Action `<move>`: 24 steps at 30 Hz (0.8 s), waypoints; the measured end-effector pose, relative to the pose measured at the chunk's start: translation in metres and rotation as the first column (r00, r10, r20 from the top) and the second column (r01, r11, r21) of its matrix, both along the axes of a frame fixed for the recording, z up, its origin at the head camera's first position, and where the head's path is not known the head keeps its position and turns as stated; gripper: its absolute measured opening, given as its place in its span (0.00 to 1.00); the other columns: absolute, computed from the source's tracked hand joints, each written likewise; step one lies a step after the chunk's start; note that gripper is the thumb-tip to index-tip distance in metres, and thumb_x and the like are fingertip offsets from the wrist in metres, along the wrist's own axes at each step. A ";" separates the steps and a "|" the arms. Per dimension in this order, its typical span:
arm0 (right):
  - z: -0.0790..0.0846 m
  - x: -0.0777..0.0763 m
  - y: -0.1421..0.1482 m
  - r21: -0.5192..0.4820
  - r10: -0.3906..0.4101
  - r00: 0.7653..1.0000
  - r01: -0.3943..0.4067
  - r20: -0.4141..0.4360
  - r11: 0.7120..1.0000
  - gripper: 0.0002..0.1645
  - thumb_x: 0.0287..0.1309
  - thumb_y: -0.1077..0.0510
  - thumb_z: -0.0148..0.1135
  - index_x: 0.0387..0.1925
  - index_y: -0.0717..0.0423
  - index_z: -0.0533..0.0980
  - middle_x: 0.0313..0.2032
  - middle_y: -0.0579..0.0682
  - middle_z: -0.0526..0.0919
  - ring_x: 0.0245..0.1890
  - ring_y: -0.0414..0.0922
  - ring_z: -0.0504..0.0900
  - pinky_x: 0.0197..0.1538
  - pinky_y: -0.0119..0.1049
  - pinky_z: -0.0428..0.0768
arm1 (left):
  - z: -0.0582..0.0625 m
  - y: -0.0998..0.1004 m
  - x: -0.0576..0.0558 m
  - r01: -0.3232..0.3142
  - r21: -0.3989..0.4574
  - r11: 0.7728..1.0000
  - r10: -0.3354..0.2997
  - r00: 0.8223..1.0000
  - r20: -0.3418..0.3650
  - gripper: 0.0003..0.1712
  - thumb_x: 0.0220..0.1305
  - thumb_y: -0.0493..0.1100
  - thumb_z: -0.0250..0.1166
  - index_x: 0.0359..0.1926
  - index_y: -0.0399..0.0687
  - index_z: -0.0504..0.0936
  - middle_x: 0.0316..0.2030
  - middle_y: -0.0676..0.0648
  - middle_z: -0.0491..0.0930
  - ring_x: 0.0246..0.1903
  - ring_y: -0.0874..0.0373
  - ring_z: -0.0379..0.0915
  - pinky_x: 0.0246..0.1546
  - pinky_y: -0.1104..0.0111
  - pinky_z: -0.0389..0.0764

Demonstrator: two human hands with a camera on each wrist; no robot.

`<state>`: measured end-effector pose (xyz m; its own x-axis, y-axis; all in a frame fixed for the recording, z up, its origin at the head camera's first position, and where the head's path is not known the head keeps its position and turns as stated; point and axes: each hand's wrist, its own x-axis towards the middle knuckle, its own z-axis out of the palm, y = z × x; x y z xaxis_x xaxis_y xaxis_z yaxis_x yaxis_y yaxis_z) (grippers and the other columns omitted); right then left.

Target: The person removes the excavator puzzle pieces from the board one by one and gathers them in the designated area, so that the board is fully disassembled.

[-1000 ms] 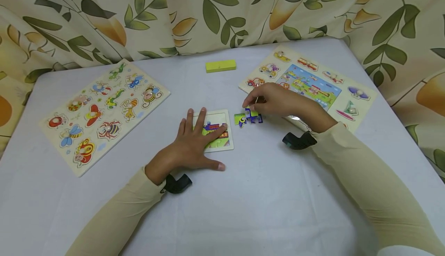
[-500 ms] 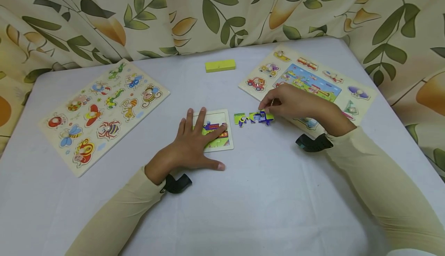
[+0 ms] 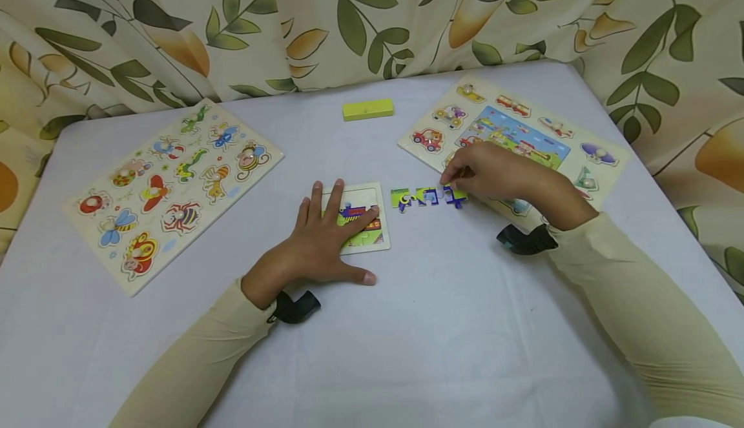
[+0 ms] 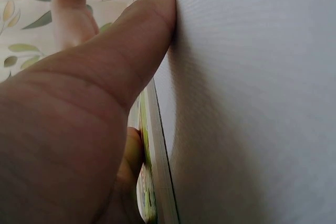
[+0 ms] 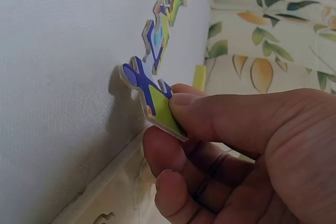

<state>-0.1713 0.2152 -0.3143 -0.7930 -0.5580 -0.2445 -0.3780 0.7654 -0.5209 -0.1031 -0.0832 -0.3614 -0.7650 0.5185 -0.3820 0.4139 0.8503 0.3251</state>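
My left hand (image 3: 314, 247) lies flat with spread fingers on a small square jigsaw tray (image 3: 385, 237), covering much of the train picture inside it. In the left wrist view the thumb (image 4: 131, 35) touches the white cloth beside the tray edge (image 4: 160, 156). To the right of the tray, my right hand (image 3: 500, 173) pinches a green and blue jigsaw piece (image 5: 160, 106) between thumb and fingers. It is slightly tilted at the table in the right wrist view. Two more jigsaw pieces, a left one (image 3: 400, 199) and a middle one (image 3: 428, 196), lie in a row beside it.
An insect peg puzzle board (image 3: 136, 221) lies at the left. Behind the right hand is a vehicle peg puzzle board (image 3: 418, 147), partly covered by that hand. A yellow-green block (image 3: 368, 110) sits near the back edge, before a leaf-patterned curtain (image 3: 349, 28).
My right hand has moved rightward with its jigsaw piece, which came off the other pieces and now sits at the right end of the row. The left hand has stayed put.
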 end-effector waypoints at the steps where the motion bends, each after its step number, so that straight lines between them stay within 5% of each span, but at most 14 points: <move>1: -0.001 0.000 0.000 0.001 -0.002 1.000 0.002 -0.004 1.000 0.08 0.60 0.71 0.61 0.38 0.61 0.83 0.34 0.50 0.82 0.34 0.46 0.75 0.41 0.43 0.75 | 0.000 0.000 0.000 0.000 0.000 1.000 0.000 1.000 -0.001 0.63 0.42 0.77 0.67 0.76 0.74 0.46 0.74 0.40 0.18 0.68 0.36 0.05 0.65 0.41 0.26; 24: -0.005 0.004 -0.004 0.060 -0.050 0.997 0.053 -0.052 0.997 0.09 0.59 0.70 0.60 0.37 0.59 0.84 0.37 0.50 0.84 0.35 0.47 0.75 0.40 0.43 0.73 | 0.001 0.000 0.000 0.003 -0.003 1.000 -0.003 1.000 0.001 0.63 0.43 0.77 0.67 0.76 0.73 0.47 0.74 0.39 0.19 0.68 0.35 0.06 0.65 0.41 0.26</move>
